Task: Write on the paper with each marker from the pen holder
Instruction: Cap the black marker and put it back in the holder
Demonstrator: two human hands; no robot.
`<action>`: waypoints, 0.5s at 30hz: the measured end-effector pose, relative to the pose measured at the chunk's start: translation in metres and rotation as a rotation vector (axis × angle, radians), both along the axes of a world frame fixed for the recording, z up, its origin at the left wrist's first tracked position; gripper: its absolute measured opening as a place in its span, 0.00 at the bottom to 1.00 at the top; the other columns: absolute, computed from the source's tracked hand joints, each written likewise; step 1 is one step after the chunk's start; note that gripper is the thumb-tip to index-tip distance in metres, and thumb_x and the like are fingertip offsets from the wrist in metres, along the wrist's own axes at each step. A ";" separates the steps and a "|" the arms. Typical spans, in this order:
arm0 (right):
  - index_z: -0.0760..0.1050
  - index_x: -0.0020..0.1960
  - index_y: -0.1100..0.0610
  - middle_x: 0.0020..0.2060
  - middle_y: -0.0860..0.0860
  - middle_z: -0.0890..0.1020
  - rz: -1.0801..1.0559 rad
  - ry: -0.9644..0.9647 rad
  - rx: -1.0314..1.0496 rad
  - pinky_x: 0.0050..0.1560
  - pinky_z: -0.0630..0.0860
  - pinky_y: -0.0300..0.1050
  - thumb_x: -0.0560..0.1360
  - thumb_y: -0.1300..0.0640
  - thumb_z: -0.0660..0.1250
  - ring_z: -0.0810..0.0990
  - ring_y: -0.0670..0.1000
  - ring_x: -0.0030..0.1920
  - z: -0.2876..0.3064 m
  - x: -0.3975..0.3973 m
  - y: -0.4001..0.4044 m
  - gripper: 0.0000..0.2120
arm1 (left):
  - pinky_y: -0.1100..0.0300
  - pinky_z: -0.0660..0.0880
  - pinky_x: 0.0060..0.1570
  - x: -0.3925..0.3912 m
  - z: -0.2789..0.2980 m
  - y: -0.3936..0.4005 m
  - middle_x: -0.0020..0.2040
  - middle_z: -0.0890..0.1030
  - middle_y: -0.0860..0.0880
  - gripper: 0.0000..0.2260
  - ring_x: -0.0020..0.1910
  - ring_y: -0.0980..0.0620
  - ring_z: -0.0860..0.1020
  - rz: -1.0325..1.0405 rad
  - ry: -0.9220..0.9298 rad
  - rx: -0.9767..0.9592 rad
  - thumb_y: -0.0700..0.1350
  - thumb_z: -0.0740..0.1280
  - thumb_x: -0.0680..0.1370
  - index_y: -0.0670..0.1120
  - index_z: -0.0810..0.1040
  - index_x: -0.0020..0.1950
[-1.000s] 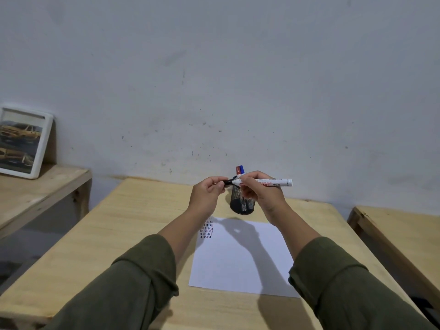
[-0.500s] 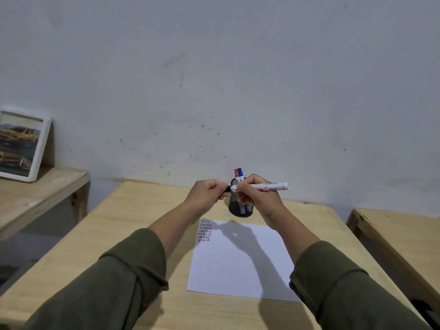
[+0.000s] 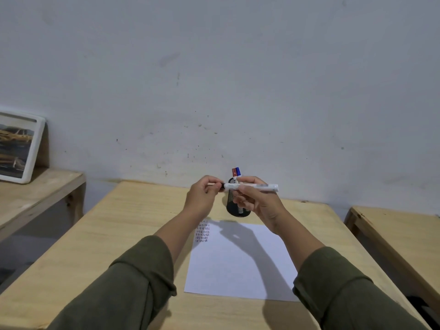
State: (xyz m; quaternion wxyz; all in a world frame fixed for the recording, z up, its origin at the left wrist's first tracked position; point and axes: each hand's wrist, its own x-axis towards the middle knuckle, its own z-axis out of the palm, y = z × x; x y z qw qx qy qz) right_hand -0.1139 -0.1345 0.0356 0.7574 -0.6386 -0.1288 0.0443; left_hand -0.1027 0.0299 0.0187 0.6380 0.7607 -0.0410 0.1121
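Pale wooden worktop (image 3: pixel 114 234) under flat white paper (image 3: pixel 240 265); right hand (image 3: pixel 256 198) fingers clamped round slim white marker (image 3: pixel 252 186); left hand (image 3: pixel 202 195) fingers pinching its black cap; cylindrical black mesh pen holder (image 3: pixel 234 206) just behind.

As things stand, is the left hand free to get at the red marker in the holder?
Probably not right now. The left hand is pinching the black end of the white marker that the right hand holds across the holder. The red marker itself stands uncovered.

White paper sheet (image 3: pixel 240 263) with rows of dark dashes, black mesh pen holder (image 3: pixel 234 207), red and blue marker caps (image 3: pixel 236 172), pale wooden desk (image 3: pixel 114 234).
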 end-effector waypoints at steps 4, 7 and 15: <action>0.79 0.53 0.63 0.43 0.58 0.83 -0.003 0.037 0.011 0.42 0.79 0.41 0.72 0.56 0.67 0.82 0.52 0.37 0.009 0.001 -0.012 0.13 | 0.59 0.67 0.37 0.014 0.012 0.008 0.38 0.80 0.52 0.10 0.32 0.55 0.69 0.031 0.005 -0.044 0.41 0.63 0.78 0.55 0.77 0.43; 0.78 0.51 0.64 0.41 0.58 0.83 -0.043 0.021 -0.117 0.36 0.79 0.40 0.75 0.64 0.66 0.83 0.52 0.36 0.008 0.005 -0.015 0.06 | 0.61 0.66 0.34 0.024 0.022 0.002 0.37 0.78 0.51 0.09 0.31 0.56 0.68 -0.017 -0.027 -0.055 0.39 0.63 0.78 0.53 0.79 0.48; 0.76 0.52 0.51 0.39 0.54 0.83 -0.114 -0.081 -0.377 0.42 0.73 0.40 0.73 0.63 0.70 0.81 0.44 0.38 0.012 0.042 -0.020 0.11 | 0.72 0.72 0.47 0.053 0.045 -0.025 0.45 0.82 0.52 0.15 0.45 0.61 0.79 -0.152 -0.083 -0.072 0.42 0.64 0.78 0.53 0.75 0.63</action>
